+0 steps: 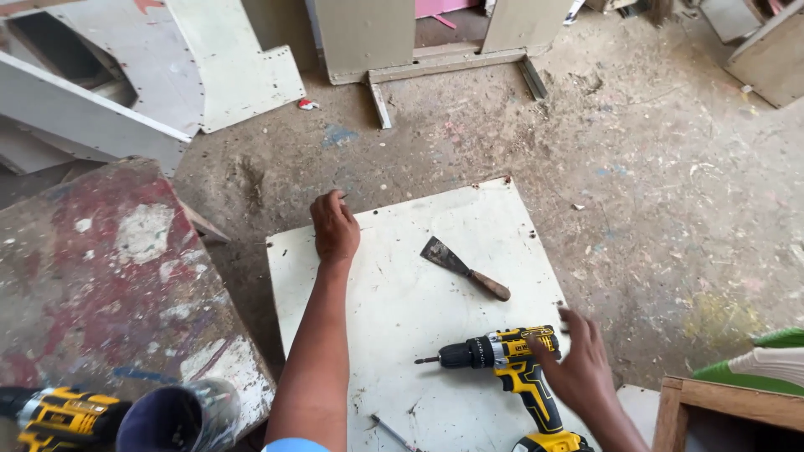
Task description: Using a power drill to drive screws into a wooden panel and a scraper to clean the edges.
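Observation:
My left hand (pixel 335 228) lies palm down on the far left edge of a white board (pixel 394 310) that rests on the dusty floor, fingers curled over the rim. My right hand (pixel 579 362) hovers with fingers spread beside the rear of a yellow and black cordless drill (pixel 507 356) lying on the board, touching or almost touching it. The drill's bit points left. A putty knife (pixel 463 267) with a brown handle lies on the board above the drill. A thin screwdriver-like tool (pixel 394 433) lies near the board's front edge.
A paint-stained red table (pixel 109 276) stands at left, with a second yellow drill (pixel 54 416) and a dark cup (pixel 172 416) at its near corner. White panels (pixel 226 67) lean at the back. A wooden frame (pixel 720 406) sits at right.

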